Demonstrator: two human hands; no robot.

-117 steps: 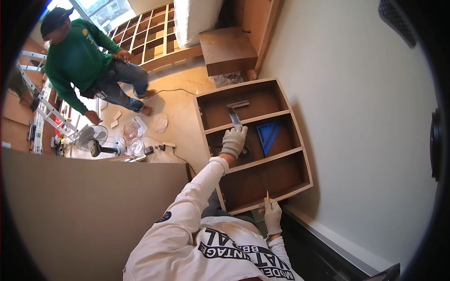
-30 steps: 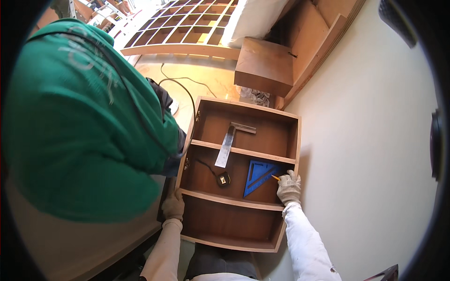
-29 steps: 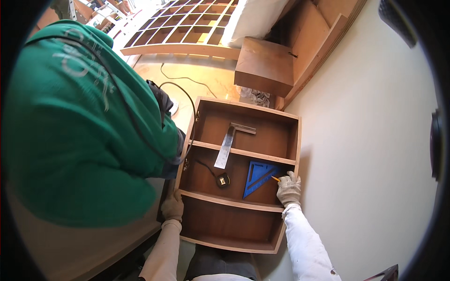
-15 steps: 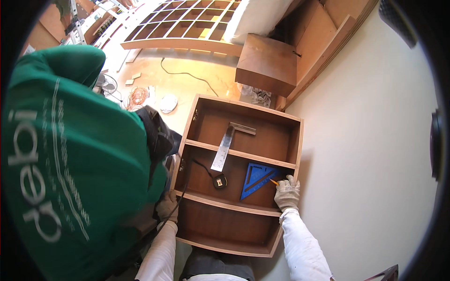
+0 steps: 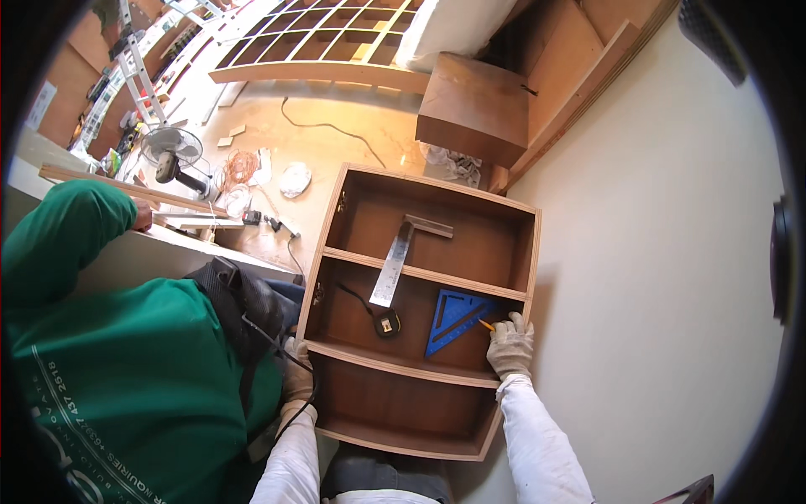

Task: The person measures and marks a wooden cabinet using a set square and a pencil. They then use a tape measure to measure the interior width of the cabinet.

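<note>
A brown wooden cabinet [image 5: 411, 370] with three compartments and pale ply edges lies open side up before me. My left hand [image 5: 298, 374], gloved, grips its left side; a black cord crosses the fingers and partly hides them. My gloved right hand [image 5: 510, 349] is closed at the right side, with a yellow pencil [image 5: 486, 324] sticking out of it. Beside the pencil, a blue triangular speed square [image 5: 453, 321] lies in the middle compartment. A black tape measure [image 5: 387, 323] lies there too. A metal try square [image 5: 394, 265] rests across the upper divider.
A co-worker in a green shirt [image 5: 151, 370] is close at my left. To the right stands a pale wall [image 5: 655, 252]. Beyond the cabinet are a brown wooden box [image 5: 472, 109], a gridded wooden frame [image 5: 323, 74], a fan [image 5: 172, 155] and cords on the floor.
The co-worker has leaned down and away to the left, uncovering the fan and a drill on the floor. My hands keep their hold, and the cabinet sits slightly further left in view.
</note>
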